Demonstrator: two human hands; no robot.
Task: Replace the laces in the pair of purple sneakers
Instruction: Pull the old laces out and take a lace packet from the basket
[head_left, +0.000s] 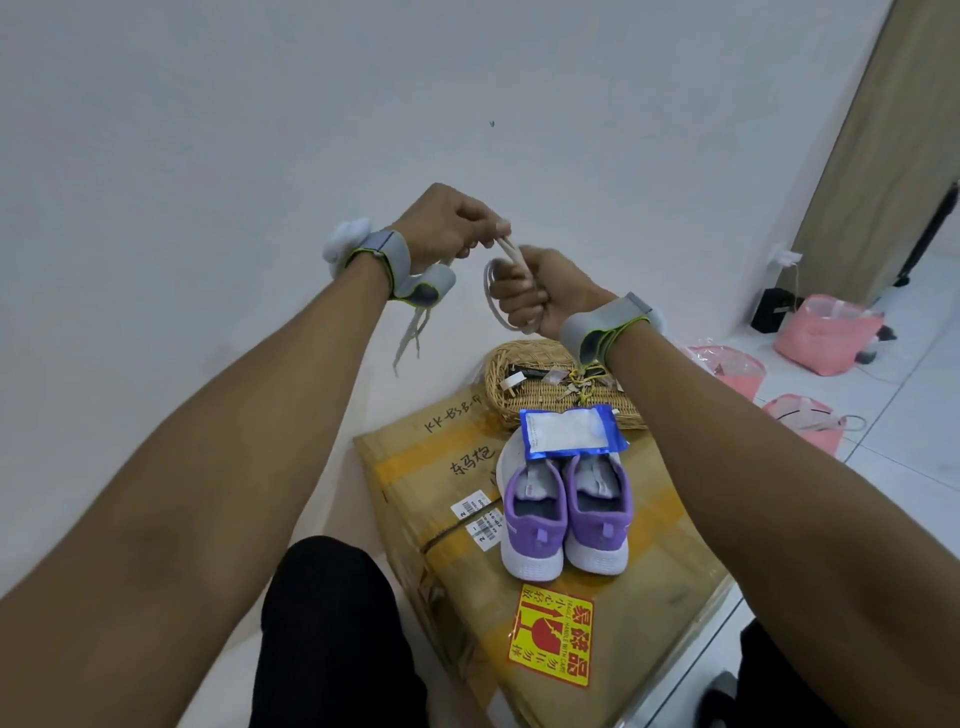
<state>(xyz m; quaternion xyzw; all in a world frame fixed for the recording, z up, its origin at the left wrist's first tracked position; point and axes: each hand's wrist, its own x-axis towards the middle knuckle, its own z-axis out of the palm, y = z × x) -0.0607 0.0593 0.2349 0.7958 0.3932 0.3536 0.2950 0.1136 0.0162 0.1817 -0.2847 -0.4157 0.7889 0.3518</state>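
Both hands are raised in front of the white wall, well above the shoes. My left hand (449, 223) pinches a pale shoelace (511, 257) at its fingertips, and loose lace ends (410, 332) hang below its wrist. My right hand (535, 291) grips the same lace in a fist, with a loop of it curving out to the left. The two purple sneakers (566, 514) stand side by side on a cardboard box (415, 478), heels toward me, with no laces visible in them. A blue-edged clear packet (571, 431) lies across their toes.
A wicker basket (524, 358) with small items sits behind the shoes. Pink bags (821, 332) stand on the tiled floor at the right, near a wooden panel (883, 130). My knees in black trousers (332, 623) flank the box. A fragile sticker (553, 634) marks its lid.
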